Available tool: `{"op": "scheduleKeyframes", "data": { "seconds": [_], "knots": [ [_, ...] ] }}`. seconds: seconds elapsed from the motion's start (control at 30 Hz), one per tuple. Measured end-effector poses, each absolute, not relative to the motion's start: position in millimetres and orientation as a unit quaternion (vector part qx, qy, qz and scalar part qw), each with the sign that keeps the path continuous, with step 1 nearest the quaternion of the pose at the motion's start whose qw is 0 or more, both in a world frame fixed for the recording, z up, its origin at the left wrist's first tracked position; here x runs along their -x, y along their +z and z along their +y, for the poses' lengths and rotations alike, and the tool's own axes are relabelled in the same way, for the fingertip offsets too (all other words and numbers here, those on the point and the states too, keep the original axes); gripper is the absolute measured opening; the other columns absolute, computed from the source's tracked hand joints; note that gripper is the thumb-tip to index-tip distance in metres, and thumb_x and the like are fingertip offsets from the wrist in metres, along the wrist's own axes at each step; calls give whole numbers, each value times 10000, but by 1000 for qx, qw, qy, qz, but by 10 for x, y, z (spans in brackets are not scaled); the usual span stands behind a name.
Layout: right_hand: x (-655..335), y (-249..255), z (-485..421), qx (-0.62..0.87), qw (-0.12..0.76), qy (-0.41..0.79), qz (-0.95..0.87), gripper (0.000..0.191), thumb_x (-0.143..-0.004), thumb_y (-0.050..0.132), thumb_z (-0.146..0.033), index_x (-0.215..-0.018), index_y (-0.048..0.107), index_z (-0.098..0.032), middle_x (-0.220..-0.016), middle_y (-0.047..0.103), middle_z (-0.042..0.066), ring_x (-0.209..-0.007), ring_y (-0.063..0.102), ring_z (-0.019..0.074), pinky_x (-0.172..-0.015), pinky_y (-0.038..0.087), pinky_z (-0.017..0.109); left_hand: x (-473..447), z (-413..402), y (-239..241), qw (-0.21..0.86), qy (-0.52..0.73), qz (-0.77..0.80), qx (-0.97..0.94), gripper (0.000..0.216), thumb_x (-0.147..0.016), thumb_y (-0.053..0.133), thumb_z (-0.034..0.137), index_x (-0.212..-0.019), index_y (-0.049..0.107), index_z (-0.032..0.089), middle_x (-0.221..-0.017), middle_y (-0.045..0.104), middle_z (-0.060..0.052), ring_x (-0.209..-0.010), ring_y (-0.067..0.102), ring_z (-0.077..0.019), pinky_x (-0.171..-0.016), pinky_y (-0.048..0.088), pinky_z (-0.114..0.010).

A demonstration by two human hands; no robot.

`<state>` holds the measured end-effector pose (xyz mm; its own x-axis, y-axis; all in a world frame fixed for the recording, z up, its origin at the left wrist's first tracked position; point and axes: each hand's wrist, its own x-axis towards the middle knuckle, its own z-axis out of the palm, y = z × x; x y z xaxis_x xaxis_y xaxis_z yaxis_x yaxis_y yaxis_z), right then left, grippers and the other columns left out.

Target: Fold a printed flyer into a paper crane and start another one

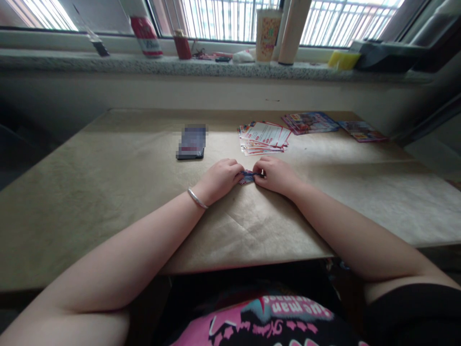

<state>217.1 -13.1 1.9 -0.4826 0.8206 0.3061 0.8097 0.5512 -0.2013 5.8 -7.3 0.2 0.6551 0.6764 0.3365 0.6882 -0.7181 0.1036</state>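
My left hand (220, 179) and my right hand (275, 175) rest on the brown paper-covered table (108, 192), knuckles up and fingers curled. Between them they pinch a small folded piece of printed paper (248, 177), blue and red, mostly hidden by the fingers. A silver bangle (197, 198) sits on my left wrist. Just beyond my hands lies a fanned stack of printed leaflets (264, 138).
A dark phone (191, 142) lies left of the leaflets. Two more leaflet piles (309, 122) (363, 130) sit at the far right. The stone windowsill (144, 62) carries a red-white bottle (146, 34), a red jar (182, 45), a patterned cup (268, 33) and a yellow sponge (344, 59).
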Motion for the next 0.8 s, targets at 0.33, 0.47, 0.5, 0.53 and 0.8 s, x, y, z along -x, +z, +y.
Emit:
{"op": "scheduleKeyframes", "data": {
  "seconds": [0.33,0.47,0.5,0.53,0.8],
  "knots": [
    [-2247,92,-114,481,130,9,-867,111,-778,608,-209,-806,715,-204,-827,701,54,-801,610,204,-675,412,299,-22,-64,37,31,-164,-355,920,182,-929,581,249,-859,723,158,-832,676,-70,-798,615,-192,-736,459,-296],
    [-2326,99,-93,494,121,18,-861,106,-777,618,-246,-804,715,-210,-803,700,47,-774,604,199,-667,406,296,-20,-63,28,35,-170,-363,915,214,-941,557,260,-859,728,159,-840,684,-72,-796,624,-187,-738,468,-294],
    [-2357,99,-79,497,115,24,-860,100,-768,623,-244,-796,713,-211,-798,699,45,-758,598,194,-660,403,294,-20,-66,28,33,-174,-367,913,221,-943,553,262,-859,729,157,-844,688,-73,-792,625,-185,-740,470,-294],
    [-2389,98,-63,499,111,31,-859,92,-759,626,-240,-785,709,-210,-789,698,44,-741,591,190,-655,401,292,-20,-69,29,30,-177,-370,911,222,-943,553,263,-864,730,156,-851,692,-75,-791,627,-184,-743,472,-294],
    [-2480,71,-13,481,157,95,-857,99,-754,594,-198,-802,680,-182,-760,661,35,-707,551,160,-653,388,266,-5,-75,27,10,-185,-371,910,173,-921,602,249,-910,743,149,-870,711,-71,-785,634,-181,-739,469,-280]
  ]
}}
